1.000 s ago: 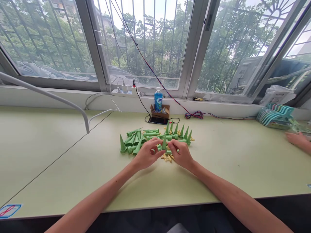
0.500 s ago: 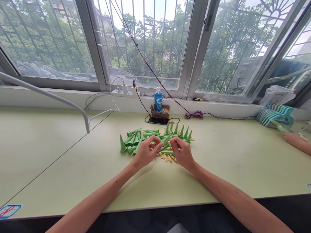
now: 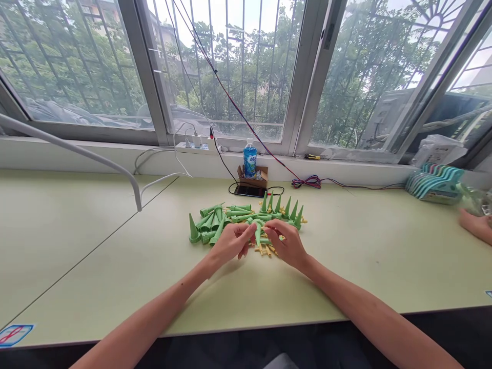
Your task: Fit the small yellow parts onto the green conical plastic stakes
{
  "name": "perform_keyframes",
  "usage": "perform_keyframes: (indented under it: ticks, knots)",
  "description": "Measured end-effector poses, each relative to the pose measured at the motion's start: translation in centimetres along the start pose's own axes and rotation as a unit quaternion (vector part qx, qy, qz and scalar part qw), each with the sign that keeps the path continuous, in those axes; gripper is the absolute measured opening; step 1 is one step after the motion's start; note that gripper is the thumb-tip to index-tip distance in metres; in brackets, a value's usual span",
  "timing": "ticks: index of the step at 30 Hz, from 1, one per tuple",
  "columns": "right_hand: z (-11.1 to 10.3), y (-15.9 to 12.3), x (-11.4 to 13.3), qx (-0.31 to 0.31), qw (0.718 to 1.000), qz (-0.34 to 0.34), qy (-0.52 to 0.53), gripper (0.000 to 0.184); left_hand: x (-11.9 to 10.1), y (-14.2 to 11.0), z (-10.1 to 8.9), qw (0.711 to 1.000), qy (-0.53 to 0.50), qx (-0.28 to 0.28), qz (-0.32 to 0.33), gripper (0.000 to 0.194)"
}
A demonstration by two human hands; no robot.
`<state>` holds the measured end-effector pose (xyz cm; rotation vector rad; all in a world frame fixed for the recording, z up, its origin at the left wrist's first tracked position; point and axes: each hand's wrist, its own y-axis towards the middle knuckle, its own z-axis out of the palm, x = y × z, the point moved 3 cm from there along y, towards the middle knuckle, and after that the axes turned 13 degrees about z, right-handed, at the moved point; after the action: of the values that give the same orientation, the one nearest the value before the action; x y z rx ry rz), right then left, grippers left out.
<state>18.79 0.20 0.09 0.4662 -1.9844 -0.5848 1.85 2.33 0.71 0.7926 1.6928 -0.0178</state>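
Between my two hands, a green plastic cone-shaped spike point(image 3: 258, 233) points down toward me, its wide end up. My left hand point(image 3: 231, 242) is closed on it, thumb against its side. My right hand point(image 3: 285, 240) pinches a small yellow plastic piece point(image 3: 263, 228) close against the spike; whether it goes into it, I cannot tell. Loose green spikes point(image 3: 209, 221) lie in a pile behind and left of my hands. A row of upright green spikes point(image 3: 277, 205) stands behind my right hand. Small yellow fittings point(image 3: 264, 250) lie beneath my hands.
A blue bottle point(image 3: 250, 161) stands in a small cardboard box point(image 3: 261, 179) behind the pile, with a phone point(image 3: 249, 191) and cables before it. Teal hangers point(image 3: 434, 183) are stacked far right, near another person's hand point(image 3: 475, 225). A white tube point(image 3: 96, 156) arches over the left side.
The green spike in my left hand has turned from pointing up and right to pointing down. My right hand has moved slightly left, bringing the yellow piece to it. The other person's hand moved right.
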Motion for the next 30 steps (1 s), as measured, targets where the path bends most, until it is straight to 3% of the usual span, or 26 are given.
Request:
perform_keyframes:
  ticks: [11,16,22,30]
  knots:
    - [0.27,-0.1,-0.69,0.01,0.999,0.049,0.021,0.024,0.08,-0.04,-0.43,1.0,-0.022,-0.012,0.014,0.031]
    - [0.18,-0.01,-0.58,0.003,0.999,0.035,-0.001,0.031,0.44,-0.15,-0.23,0.999,0.007,-0.017,0.03,0.039]
    - [0.16,0.03,-0.26,0.005,0.999,0.035,-0.007,0.035,0.49,-0.02,0.0,0.988,0.066,-0.041,0.135,0.025]
    - [0.18,-0.1,-0.22,-0.024,0.999,0.042,0.006,0.028,0.45,0.11,-0.17,0.984,0.104,-0.057,0.131,0.027]
